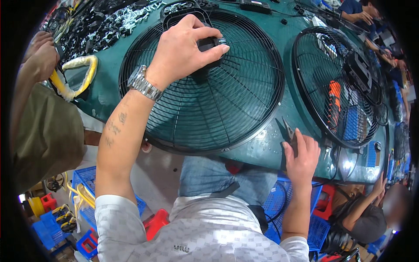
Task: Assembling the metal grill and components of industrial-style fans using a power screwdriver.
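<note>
A round black wire fan guard (205, 150) lies flat on the green table in front of me. My left hand (183, 50), a metal watch on its wrist, reaches over it with thumb and fingers closed on the black hub (208, 43) at its centre. Behind that hand a black loop-shaped bracket (168, 19) shows at the far rim. To the right of the guard, my right hand (302, 159) rests at the table's near edge. Its fingers are curled round a pair of pliers (288, 129), jaws pointing away from me; the handles are mostly hidden.
A second fan (297, 83) stands at the right, near an orange-handled tool (334, 100). Loose black parts and screws (104, 26) are heaped at the far left. A co-worker's hands (41, 56) hold a yellow cable loop (91, 72). Blue crates (85, 174) sit below the table.
</note>
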A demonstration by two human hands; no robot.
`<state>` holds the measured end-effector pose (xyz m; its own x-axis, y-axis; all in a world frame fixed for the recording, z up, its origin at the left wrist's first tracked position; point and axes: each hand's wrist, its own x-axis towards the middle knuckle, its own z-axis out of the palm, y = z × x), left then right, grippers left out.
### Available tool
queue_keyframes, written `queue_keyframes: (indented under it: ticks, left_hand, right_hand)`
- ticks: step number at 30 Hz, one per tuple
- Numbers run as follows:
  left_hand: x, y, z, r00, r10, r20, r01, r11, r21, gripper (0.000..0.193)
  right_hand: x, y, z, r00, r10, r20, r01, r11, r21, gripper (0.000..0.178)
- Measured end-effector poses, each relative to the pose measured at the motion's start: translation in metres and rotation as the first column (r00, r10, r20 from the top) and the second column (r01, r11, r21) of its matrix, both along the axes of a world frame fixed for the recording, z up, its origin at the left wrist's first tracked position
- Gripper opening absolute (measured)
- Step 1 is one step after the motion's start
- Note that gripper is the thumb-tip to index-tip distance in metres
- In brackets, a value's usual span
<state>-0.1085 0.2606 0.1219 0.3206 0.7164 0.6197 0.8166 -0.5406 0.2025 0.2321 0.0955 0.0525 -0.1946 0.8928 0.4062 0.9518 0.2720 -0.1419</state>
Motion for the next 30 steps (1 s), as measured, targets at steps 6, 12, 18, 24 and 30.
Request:
queue_keyframes:
  ticks: [6, 12, 18, 24, 30]
  left_hand:
    - [-0.0001, -0.0004, -0.0007, 1.0, 0.0, -0.008, 0.0, 1.0, 0.02, 0.032]
    - [0.0003, 0.0012, -0.0019, 0.999, -0.021, 0.027, 0.02, 0.999, 0.046, 0.035]
    - [0.0002, 0.0003, -0.0017, 1.0, -0.018, 0.01, 0.018, 0.999, 0.044, 0.03]
    - [0.0011, -0.0005, -0.0007, 0.999, -0.032, 0.026, 0.03, 0.998, 0.048, 0.031]
    - [0.0027, -0.0019, 0.0009, 0.999, -0.029, 0.038, 0.028, 0.999, 0.024, 0.033]
  right_hand:
    - [-0.002, 0.0006, -0.0052, 0.992, 0.001, -0.123, 0.005, 0.999, 0.048, 0.045]
    - [-0.0034, -0.0002, -0.0076, 0.989, -0.008, -0.148, 0.021, 0.996, 0.092, 0.042]
    - [-0.0029, 0.0001, -0.0075, 0.986, -0.004, -0.164, 0.02, 0.995, 0.098, 0.041]
    - [-0.0015, -0.0002, -0.0087, 0.984, -0.009, -0.177, 0.025, 0.996, 0.088, 0.041]
    - [-0.001, -0.0003, -0.0093, 0.981, 0.006, -0.194, 0.015, 0.994, 0.106, 0.042]
